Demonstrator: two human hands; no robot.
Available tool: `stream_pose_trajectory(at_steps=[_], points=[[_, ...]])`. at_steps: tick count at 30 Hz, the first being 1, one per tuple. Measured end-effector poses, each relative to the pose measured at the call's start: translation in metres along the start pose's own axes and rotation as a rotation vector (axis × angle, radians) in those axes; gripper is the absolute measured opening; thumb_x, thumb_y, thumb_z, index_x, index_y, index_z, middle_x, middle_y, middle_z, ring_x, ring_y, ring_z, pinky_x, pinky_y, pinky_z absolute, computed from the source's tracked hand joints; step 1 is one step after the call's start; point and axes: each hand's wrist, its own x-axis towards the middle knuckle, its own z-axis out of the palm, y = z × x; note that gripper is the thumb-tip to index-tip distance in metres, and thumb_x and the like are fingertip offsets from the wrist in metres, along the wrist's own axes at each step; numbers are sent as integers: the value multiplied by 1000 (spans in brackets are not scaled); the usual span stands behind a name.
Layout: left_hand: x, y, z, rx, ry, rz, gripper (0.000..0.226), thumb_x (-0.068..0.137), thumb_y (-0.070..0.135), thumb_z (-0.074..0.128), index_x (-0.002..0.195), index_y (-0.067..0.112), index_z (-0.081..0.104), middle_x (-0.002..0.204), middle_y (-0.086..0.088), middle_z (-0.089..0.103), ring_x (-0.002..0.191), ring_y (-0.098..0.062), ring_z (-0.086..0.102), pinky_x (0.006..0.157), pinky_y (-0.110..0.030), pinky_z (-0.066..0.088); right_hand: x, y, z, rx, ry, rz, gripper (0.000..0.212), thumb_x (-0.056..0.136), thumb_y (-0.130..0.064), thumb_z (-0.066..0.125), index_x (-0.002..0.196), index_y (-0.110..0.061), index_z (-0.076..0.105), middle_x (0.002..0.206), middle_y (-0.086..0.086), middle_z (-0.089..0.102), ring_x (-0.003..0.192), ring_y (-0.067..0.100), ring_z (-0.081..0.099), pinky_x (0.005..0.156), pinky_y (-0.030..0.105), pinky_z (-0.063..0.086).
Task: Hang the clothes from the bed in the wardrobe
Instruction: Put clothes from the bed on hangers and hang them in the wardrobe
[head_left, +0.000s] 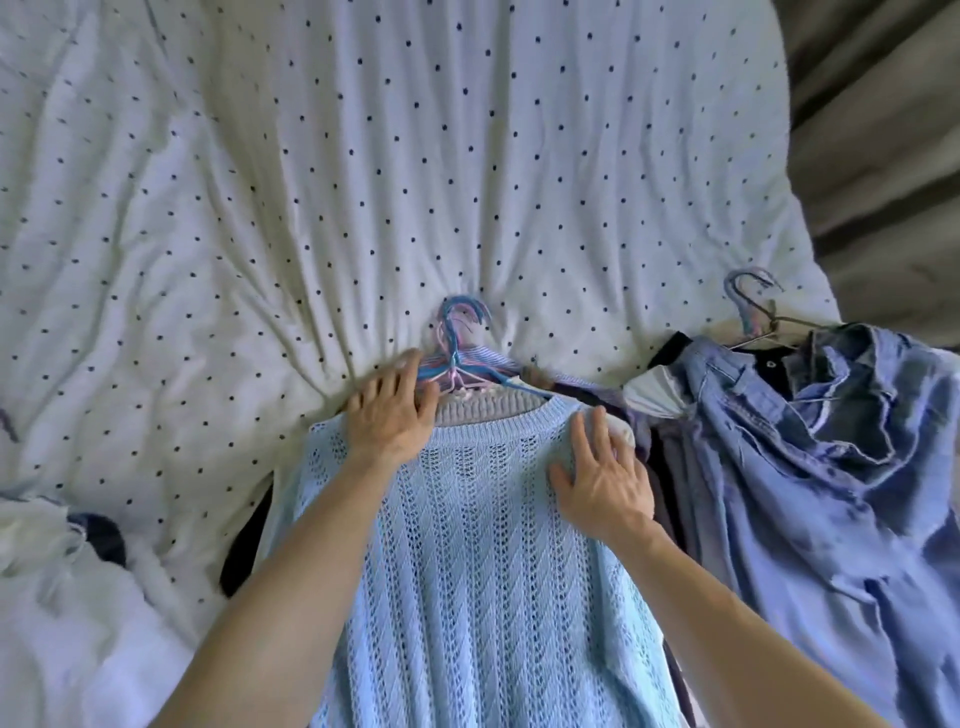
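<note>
Polka-dotted bedding (363, 156) covers the bed, where a pale blue knit sweater (467, 571) lies at centre, its hem cut off by the frame's lower edge. Left of the sweater, crumpled white fabric (62, 597) is too blurred to identify. The left hand (389, 415) rests flat on the sweater's left shoulder, fingers released, beside bundled blue and pink hangers (457, 353). The right hand (602, 483) presses the other shoulder, fingers spread, grasping nothing. Dark garments (244, 551) underneath are mostly hidden. Right of the sweater, a denim shirt (805, 493) lies rumpled on a wire hanger (753, 312).
</note>
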Motion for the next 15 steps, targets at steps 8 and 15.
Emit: stream_pose_trajectory(at_steps=[8,15], points=[[-58,6,-42,102,-112,24,70,99,49,37,159,21,14,163,-5,25,146,-27,31,117,-44,30,-72,11,-70,202,-2,-109,55,102,-36,43,154,-21,33,160,7,32,149,23,25,119,33,21],[-180,68,-96,139,-238,134,57,99,44,39,153,27,32,158,1,35,143,-24,34,114,-47,32,-208,76,-97,289,126,-136,49,102,-40,43,149,-29,43,159,0,36,151,17,21,120,31,20]])
